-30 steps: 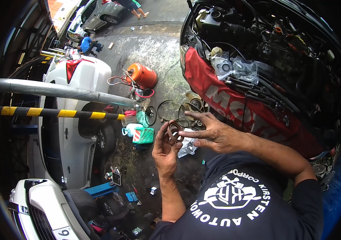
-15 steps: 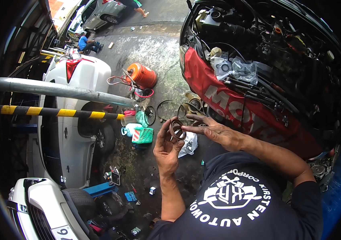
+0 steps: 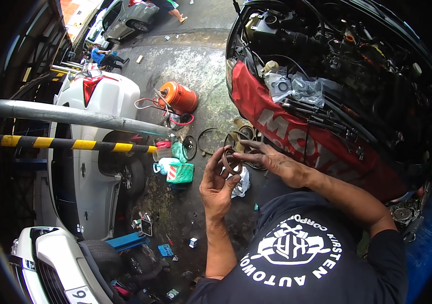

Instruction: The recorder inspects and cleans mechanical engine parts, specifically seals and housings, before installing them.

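My left hand [image 3: 217,190] is raised in front of me, its thumb and fingers closed around a brown ring that looks like an oil seal [image 3: 227,158]. The seal is tilted, with its round opening partly in view. From the right, my right hand [image 3: 282,165] reaches over with fingers stretched out and apart. One fingertip touches the seal's upper right edge, and the palm holds nothing.
At the right, a car's open engine bay [image 3: 322,55] has a red fender cover [image 3: 271,119] draped over its edge, with plastic bags [image 3: 307,90] and tools on top. An orange drum [image 3: 178,97], belts and bottles stand on the floor. A striped bar [image 3: 81,144] crosses at the left.
The seal and my left hand have shifted slightly right, and the seal has turned. My right fingers have spread a little. Far back, a seated person has changed posture.
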`<state>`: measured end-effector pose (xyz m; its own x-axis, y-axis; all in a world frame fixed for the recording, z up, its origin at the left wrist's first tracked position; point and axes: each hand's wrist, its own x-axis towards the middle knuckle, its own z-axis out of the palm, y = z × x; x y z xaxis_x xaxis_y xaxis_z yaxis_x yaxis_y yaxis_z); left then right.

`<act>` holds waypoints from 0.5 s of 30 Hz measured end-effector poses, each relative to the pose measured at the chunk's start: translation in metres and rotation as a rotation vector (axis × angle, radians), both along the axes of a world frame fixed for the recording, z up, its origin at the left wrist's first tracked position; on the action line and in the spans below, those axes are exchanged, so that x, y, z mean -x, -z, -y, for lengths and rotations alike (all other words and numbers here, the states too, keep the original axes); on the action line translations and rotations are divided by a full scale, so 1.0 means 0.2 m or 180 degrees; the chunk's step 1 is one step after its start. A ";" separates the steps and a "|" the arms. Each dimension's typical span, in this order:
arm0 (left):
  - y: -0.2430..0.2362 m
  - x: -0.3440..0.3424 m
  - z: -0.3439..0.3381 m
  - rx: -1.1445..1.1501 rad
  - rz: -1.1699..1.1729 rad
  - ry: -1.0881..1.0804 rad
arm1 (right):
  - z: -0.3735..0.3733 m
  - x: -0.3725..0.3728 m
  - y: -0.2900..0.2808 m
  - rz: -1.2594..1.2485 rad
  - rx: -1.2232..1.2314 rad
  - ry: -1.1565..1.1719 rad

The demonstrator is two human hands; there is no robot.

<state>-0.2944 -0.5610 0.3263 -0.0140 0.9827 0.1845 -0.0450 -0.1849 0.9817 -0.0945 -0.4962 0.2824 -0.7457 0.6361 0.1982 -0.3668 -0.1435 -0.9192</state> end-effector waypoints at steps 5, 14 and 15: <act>0.02 0.01 0.00 0.0073 0.0059 0.0014 | -0.02 -0.06 0.00 0.0750 -0.1368 0.0270; 0.03 0.01 0.01 0.0146 -0.0045 -0.0009 | -0.04 -0.08 -0.07 0.1362 -0.2949 0.0977; 0.04 0.02 0.01 0.0116 -0.0115 -0.0015 | -0.04 -0.08 -0.07 0.1367 -0.2946 0.0978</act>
<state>-0.2978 -0.5630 0.3192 -0.0126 0.9888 0.1489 -0.0085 -0.1491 0.9888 -0.0790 -0.4890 0.2964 -0.7011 0.5454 0.4593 0.1125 0.7207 -0.6841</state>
